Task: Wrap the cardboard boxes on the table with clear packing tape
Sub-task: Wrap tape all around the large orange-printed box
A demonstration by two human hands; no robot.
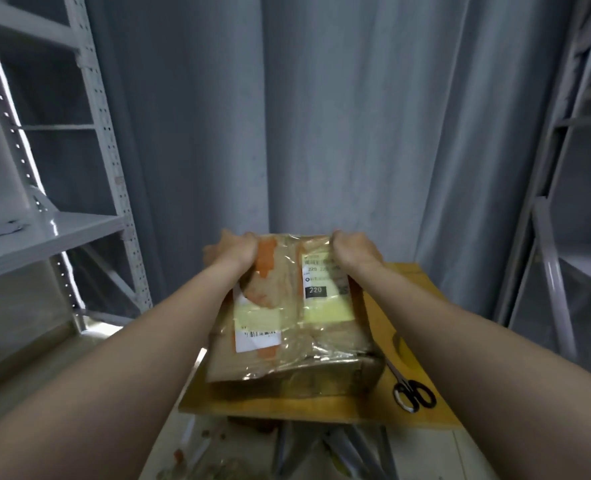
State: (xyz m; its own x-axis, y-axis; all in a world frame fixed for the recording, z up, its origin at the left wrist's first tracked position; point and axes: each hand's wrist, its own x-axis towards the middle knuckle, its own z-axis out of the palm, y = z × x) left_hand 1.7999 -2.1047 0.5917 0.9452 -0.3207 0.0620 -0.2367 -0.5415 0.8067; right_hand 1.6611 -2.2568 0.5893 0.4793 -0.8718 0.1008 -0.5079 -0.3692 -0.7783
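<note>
Scissors (413,393) crowd the table (287,407) right of the box (287,323); shelving (107,168) flanks both sides.

Cannot see the fingertips of the left hand (233,251) or right hand (354,252), curled past the far edge of the cardboard box (289,317). Cannot read the label (323,289) print, blurred under glossy clear tape (287,356), bar "220". Cannot trace the scissors (412,393) to their blade tips, perhaps tucked under the box.
</note>
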